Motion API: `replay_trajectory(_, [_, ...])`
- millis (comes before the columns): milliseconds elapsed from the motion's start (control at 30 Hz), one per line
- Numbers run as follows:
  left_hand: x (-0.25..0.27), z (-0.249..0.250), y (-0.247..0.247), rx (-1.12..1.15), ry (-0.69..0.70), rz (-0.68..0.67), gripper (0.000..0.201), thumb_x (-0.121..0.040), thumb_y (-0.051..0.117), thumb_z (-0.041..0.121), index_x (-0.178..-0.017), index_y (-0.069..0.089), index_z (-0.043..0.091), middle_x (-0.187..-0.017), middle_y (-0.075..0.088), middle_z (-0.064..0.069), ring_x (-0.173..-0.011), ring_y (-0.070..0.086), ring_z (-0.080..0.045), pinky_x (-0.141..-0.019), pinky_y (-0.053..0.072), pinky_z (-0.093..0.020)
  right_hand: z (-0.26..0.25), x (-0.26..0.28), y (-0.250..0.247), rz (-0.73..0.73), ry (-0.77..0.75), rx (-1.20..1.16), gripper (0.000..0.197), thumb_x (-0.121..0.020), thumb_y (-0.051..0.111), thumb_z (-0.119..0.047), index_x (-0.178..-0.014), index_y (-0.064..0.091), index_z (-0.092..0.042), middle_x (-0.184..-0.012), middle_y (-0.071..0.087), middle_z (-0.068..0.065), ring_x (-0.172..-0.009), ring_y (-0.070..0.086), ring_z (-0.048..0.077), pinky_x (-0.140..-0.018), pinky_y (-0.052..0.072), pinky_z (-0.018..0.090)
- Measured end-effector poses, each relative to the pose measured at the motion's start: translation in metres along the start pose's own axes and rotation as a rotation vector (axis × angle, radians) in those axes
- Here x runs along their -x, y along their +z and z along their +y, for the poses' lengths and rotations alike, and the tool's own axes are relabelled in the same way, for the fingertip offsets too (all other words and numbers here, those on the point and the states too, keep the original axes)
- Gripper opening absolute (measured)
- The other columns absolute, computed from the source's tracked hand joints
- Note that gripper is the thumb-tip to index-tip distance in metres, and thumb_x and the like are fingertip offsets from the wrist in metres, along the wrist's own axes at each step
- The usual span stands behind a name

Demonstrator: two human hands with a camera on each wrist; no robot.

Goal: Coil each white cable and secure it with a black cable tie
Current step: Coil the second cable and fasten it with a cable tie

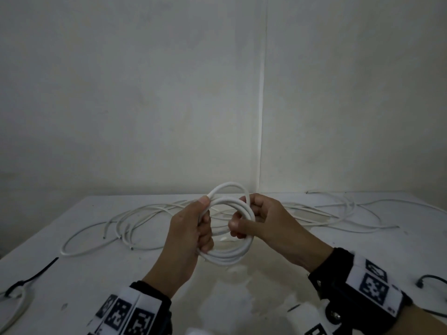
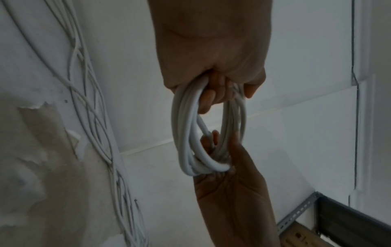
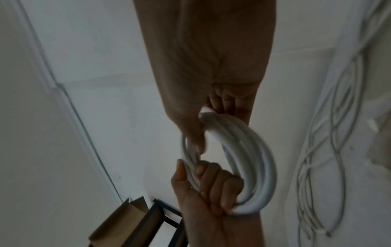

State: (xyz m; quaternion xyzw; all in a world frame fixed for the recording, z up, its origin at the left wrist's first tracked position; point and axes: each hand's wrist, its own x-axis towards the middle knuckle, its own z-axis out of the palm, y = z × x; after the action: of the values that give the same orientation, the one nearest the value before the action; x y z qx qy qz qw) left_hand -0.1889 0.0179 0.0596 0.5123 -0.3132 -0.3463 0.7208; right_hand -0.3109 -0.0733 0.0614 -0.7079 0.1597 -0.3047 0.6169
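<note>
Left hand [image 1: 191, 233]: fingers curled round coiled white cable [image 1: 238, 252] | Right hand [image 1: 263, 221]: pinched coil's opposite side | Coil: held above table [image 1: 72, 298] centre | Loose cables [image 1: 145, 211]: far edge

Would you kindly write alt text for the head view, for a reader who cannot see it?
Two hands hold a white cable coil above a white table: the left hand grips its left side, the right hand its right. Loose white cables sprawl behind, and a black cable tie lies at the left.
</note>
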Motion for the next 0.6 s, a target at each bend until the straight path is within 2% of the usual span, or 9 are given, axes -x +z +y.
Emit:
replay_trajectory(67, [0.000, -0.001, 0.000, -0.023, -0.018, -0.023, 0.039, -0.093, 0.042, 0.025, -0.057, 0.038, 0.010, -0.038, 0.023, 0.006, -0.030, 0.019, -0.006, -0.033, 0.023, -0.016, 0.003, 0.000, 0.000, 0.029, 0.013, -0.010, 0.016, -0.081, 0.066, -0.005, -0.095, 0.059, -0.007, -0.065, 0.064, 0.001, -0.058, 0.062, 0.014, -0.056, 0.050, 0.021])
replay_trajectory(167, [0.000, 0.001, -0.002, -0.055, -0.039, -0.079, 0.039, -0.094, 0.040, 0.025, -0.059, 0.040, 0.008, -0.038, 0.023, 0.005, -0.029, 0.020, -0.006, -0.034, 0.030, -0.017, 0.007, 0.001, 0.002, 0.031, 0.034, -0.033, 0.006, -0.084, 0.062, -0.013, -0.089, 0.060, -0.011, -0.058, 0.061, -0.001, -0.056, 0.063, 0.013, -0.056, 0.051, 0.021])
replay_trajectory(300, [-0.001, 0.003, -0.004, -0.124, -0.041, -0.110, 0.040, -0.095, 0.038, 0.026, -0.060, 0.041, 0.008, -0.037, 0.025, 0.006, -0.029, 0.022, -0.006, -0.036, 0.034, -0.018, 0.008, 0.002, 0.004, -0.057, 0.064, -0.196, 0.016, -0.075, 0.061, -0.025, -0.084, 0.058, -0.011, -0.052, 0.051, -0.002, -0.048, 0.054, 0.010, -0.051, 0.046, 0.021])
replay_trajectory(367, [0.000, 0.002, -0.002, -0.133, -0.031, -0.110, 0.039, -0.095, 0.039, 0.026, -0.060, 0.040, 0.009, -0.037, 0.026, 0.006, -0.029, 0.023, -0.006, -0.036, 0.035, -0.019, 0.007, 0.000, 0.002, -0.097, 0.070, -0.187, 0.019, -0.075, 0.063, -0.028, -0.085, 0.058, -0.012, -0.051, 0.047, -0.002, -0.047, 0.049, 0.011, -0.049, 0.043, 0.020])
replay_trajectory(433, [0.001, 0.001, 0.000, -0.140, -0.016, -0.095, 0.038, -0.094, 0.040, 0.024, -0.059, 0.039, 0.009, -0.038, 0.026, 0.006, -0.030, 0.022, -0.007, -0.036, 0.033, -0.019, 0.006, 0.000, -0.003, -0.141, 0.062, -0.021, 0.024, -0.075, 0.071, -0.026, -0.089, 0.057, -0.013, -0.055, 0.049, -0.002, -0.054, 0.050, 0.012, -0.057, 0.042, 0.022])
replay_trajectory(500, [0.001, -0.001, 0.003, -0.149, 0.001, -0.075, 0.039, -0.094, 0.041, 0.022, -0.057, 0.039, 0.009, -0.037, 0.025, 0.006, -0.030, 0.021, -0.008, -0.035, 0.030, -0.018, 0.005, 0.001, -0.008, -0.183, 0.073, 0.141, 0.035, -0.072, 0.076, -0.009, -0.099, 0.055, -0.012, -0.064, 0.051, 0.002, -0.064, 0.053, 0.016, -0.065, 0.044, 0.028])
replay_trajectory(567, [0.001, -0.004, 0.006, -0.146, 0.021, -0.049, 0.039, -0.093, 0.042, 0.019, -0.056, 0.038, 0.009, -0.036, 0.025, 0.006, -0.030, 0.021, -0.008, -0.034, 0.027, -0.017, 0.002, 0.002, -0.013, -0.199, 0.112, 0.260, 0.045, -0.070, 0.074, 0.003, -0.106, 0.053, -0.015, -0.075, 0.054, 0.006, -0.078, 0.060, 0.023, -0.071, 0.050, 0.031])
replay_trajectory(600, [0.000, -0.005, 0.007, -0.133, 0.030, -0.029, 0.040, -0.093, 0.042, 0.018, -0.055, 0.037, 0.009, -0.036, 0.026, 0.006, -0.030, 0.021, -0.008, -0.034, 0.026, -0.016, 0.001, 0.002, -0.014, -0.191, 0.123, 0.340, 0.046, -0.072, 0.074, 0.001, -0.107, 0.053, -0.020, -0.081, 0.057, 0.006, -0.084, 0.062, 0.024, -0.075, 0.052, 0.032])
